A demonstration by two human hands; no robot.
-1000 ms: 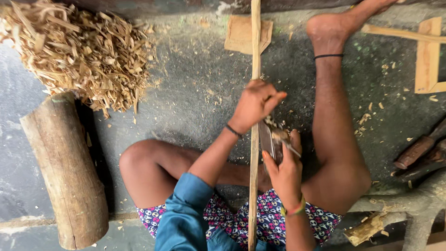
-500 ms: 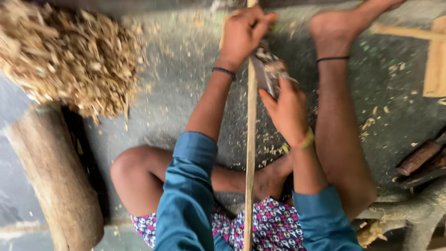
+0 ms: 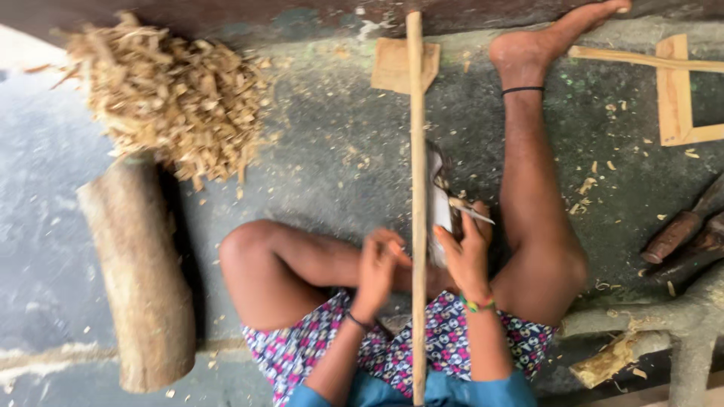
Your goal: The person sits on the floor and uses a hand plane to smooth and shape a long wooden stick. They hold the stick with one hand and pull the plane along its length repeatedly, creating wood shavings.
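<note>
A long thin wooden stick (image 3: 416, 151) runs from my lap straight away to the far wall. My left hand (image 3: 379, 265) grips it low down, close to my lap. My right hand (image 3: 465, 252) is shut on the handle of a broad-bladed knife (image 3: 436, 203), whose blade lies along the right side of the stick. A thin curled shaving sticks out by the blade. I sit on the floor with my left knee bent and my right leg stretched out.
A heap of wood shavings (image 3: 170, 98) lies at the far left, with a thick log (image 3: 136, 271) below it. A flat wooden piece (image 3: 394, 64) lies at the stick's far end. A wooden frame (image 3: 675, 90), tools (image 3: 682, 230) and a branch (image 3: 664, 324) are at the right.
My left hand slid down the stick from its far end to near my lap. The right hand pulled the knife back toward me along the stick. The view shifted.
</note>
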